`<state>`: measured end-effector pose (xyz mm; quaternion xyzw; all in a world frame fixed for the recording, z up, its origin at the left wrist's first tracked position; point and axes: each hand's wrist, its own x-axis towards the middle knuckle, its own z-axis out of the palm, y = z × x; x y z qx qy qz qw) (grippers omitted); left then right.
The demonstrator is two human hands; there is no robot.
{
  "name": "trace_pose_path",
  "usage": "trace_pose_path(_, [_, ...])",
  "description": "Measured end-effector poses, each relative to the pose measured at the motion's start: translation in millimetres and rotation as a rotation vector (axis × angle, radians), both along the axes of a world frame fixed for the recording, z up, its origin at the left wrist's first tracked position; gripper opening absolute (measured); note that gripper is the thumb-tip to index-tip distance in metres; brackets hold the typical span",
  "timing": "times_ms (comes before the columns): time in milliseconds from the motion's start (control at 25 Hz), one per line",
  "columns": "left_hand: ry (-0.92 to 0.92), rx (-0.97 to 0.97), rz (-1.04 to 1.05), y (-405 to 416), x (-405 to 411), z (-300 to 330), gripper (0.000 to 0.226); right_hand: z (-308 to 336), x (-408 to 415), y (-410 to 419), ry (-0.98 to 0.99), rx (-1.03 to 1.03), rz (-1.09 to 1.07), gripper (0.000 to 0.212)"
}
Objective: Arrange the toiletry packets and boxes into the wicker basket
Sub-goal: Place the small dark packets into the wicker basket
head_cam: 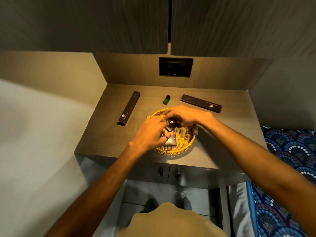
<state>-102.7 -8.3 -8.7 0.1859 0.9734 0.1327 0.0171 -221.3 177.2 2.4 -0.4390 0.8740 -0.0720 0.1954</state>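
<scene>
— Reaching over the wicker basket (183,141), both hands are working: the right hand (183,115) is pinching a small dark box (171,123) in its grip.

— And the left hand (151,132)?

— Fingers are spreading loose over a flat packet (171,141) inside. Two long boxes (129,107) (201,103) and a green bottle (166,100) are lying on the counter (106,134).

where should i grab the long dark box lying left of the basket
Take the long dark box near its middle, pinching across its two narrow long sides from above. It lies flat on the countertop, slim and long, so a mid-length pinch should keep it balanced. The left hand is nearer; nothing crowds the box, and the wicker basket sits apart to its right.
</scene>
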Motion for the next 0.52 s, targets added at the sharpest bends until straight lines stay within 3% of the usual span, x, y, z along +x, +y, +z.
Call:
trace_pose_path(120, [0.152,-0.073,0.134,-11.5,-2.6,-9.6,0.067,-4.7,-3.6,2.3,-0.045,-0.021,-0.149,0.071])
trace_pose_path(280, [0.086,-0.147,0.180,-17.8,-4.7,-29.4,0.071,-10.9,1.4,-7.5,-0.023,0.141,-0.042,0.073])
trace_pose_path(520, [0.073,-0.097,0.203,-19.5,-4.6,-39.8,0.070,-9.1,4.6,-13.5,0.079,0.100,0.093,0.060])
